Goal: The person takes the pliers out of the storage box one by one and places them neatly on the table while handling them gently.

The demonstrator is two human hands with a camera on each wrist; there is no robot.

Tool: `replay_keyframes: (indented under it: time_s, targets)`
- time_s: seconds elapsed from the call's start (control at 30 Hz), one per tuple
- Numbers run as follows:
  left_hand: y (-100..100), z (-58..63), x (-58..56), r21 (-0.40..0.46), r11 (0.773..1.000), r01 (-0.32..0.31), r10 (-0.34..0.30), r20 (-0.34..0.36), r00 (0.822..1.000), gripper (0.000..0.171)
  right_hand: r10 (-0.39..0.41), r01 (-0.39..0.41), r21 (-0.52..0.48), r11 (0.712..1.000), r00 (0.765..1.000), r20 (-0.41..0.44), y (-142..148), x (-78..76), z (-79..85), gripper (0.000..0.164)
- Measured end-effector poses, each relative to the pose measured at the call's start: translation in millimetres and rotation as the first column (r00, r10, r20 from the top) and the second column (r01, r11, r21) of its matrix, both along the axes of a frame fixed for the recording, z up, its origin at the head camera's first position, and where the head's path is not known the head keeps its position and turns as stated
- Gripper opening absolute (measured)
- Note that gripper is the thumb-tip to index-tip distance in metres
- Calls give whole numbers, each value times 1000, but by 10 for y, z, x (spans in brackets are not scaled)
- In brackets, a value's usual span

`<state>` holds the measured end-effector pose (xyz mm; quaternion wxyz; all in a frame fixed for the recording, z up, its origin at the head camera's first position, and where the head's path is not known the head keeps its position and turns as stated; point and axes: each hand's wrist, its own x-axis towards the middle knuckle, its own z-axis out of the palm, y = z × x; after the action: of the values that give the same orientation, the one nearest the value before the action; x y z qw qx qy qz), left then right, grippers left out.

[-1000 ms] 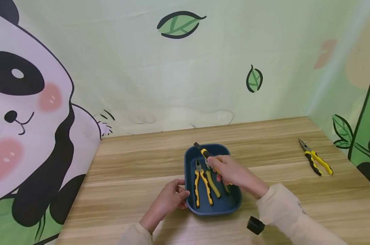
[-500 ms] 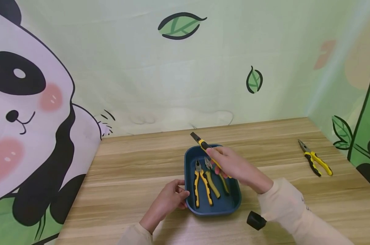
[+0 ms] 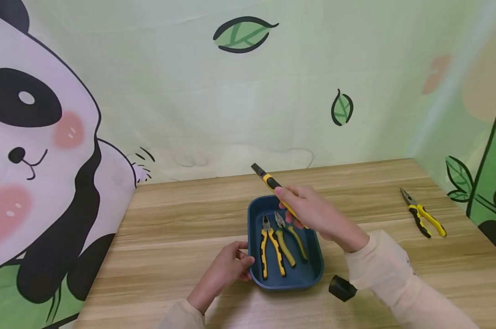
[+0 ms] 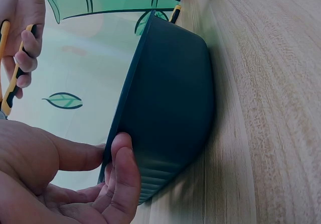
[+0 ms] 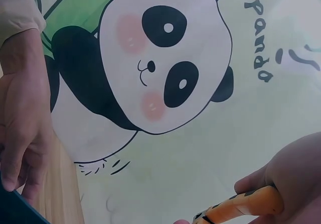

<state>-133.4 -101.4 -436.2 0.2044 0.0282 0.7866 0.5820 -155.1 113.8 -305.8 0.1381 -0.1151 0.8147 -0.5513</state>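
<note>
A dark blue tray [image 3: 319, 269] stands on the wooden table, and my left hand [image 3: 228, 264] holds its left rim. In the left wrist view, the thumb and fingers of that hand [image 4: 65, 169] pinch the tray's rim [image 4: 120, 103]. Two pairs of yellow-handled pliers lie inside: combination pliers [image 3: 266, 226] at the left and a second pair [image 3: 284, 242] beside them. Above the tray's far right part, my right hand [image 3: 313, 212] grips another pair of pliers [image 3: 268, 180], seen edge-on with the dark head pointing up and left. Its two handles [image 4: 20, 68] show in the left wrist view.
Needle-nose pliers [image 3: 422, 212] with yellow and black handles lie on the table at the right. A black object [image 3: 341, 288] shows beside my right sleeve. The table [image 3: 182, 219] ends at a panda-printed backdrop [image 3: 170, 91].
My right hand has lifted the pliers up and away from the tray, uncovering more of the second pair inside. The left hand stays at the rim.
</note>
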Motion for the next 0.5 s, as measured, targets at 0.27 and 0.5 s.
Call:
replay_keyframes:
  time_s: [0.27, 0.5]
  targets:
    - [4, 0, 1, 1, 1000, 2, -2, 3, 1000, 42, -7, 8, 19, 1000, 1000, -24, -5, 14, 38, 43]
    - [3, -2, 10, 1, 1000, -2, 2, 3, 1000, 42, -19, 27, 84, 996, 996, -90, -5, 37, -3, 35]
